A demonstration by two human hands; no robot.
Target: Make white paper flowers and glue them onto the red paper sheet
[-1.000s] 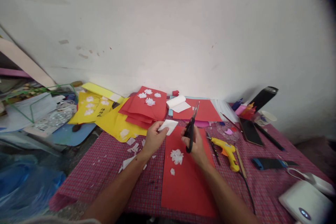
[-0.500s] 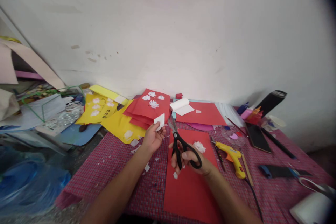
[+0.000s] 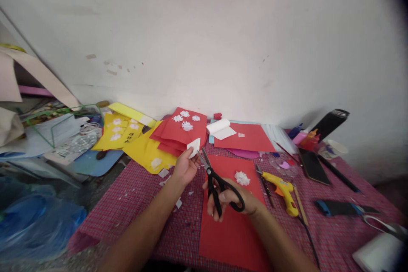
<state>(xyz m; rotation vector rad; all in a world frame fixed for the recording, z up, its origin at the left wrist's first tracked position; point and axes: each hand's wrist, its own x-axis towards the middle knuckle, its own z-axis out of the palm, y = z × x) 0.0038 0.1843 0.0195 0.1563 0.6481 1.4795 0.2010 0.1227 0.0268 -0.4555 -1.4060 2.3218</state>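
Pinched in my left hand (image 3: 185, 168) is a small folded piece of white paper (image 3: 194, 146), its pointed end up. My right hand (image 3: 228, 199) grips black-handled scissors (image 3: 209, 171), thumb and fingers in the loops. Their blades are parted and the tips lie close to the paper's right edge; whether they touch it I cannot tell. Below my right hand lies a red sheet (image 3: 234, 238) with a white paper flower (image 3: 242, 178) on it, just beyond my wrist.
A yellow glue gun (image 3: 282, 189) with a cord lies right of the red sheet. Behind are a white paper roll (image 3: 218, 126) and red sheets with white flowers (image 3: 191, 136). Yellow sheets (image 3: 146, 146) lie left, a black bottle (image 3: 333, 123) back right. White scraps (image 3: 163, 173) litter the checked cloth.
The scissors came left from an upright hold and their blades opened beside the paper. My left hand turned the folded paper point-up. The view shifted slightly as well.
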